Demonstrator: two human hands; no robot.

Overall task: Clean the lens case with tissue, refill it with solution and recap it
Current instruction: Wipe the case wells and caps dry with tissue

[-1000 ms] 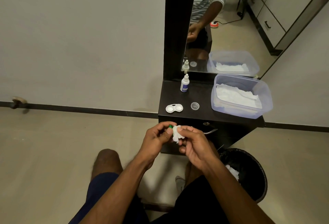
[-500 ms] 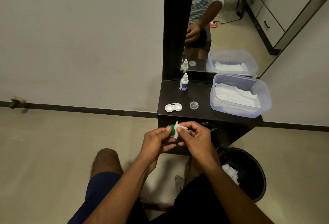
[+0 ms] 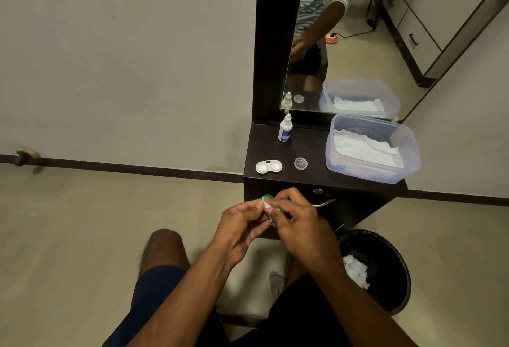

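Note:
My left hand (image 3: 239, 225) pinches a small green cap (image 3: 266, 197) just below the front edge of the dark table (image 3: 316, 178). Against that cap, my right hand (image 3: 297, 222) pinches a scrap of white tissue (image 3: 268, 206). The white lens case (image 3: 268, 167) lies uncapped on the table's near left corner. Behind it, by the mirror, stands the white solution bottle (image 3: 285, 129). A small clear cap (image 3: 300, 163) lies right of the case.
A clear plastic tub (image 3: 407, 153) holding white tissues fills the table's right side. A black bin (image 3: 385, 266) with used tissue stands on the floor at the lower right. The mirror (image 3: 358, 29) rises behind the table. My knees are below the hands.
Both hands have lifted slightly toward the table edge. The right hand's fingers have closed further over the tissue and cap, and less tissue shows.

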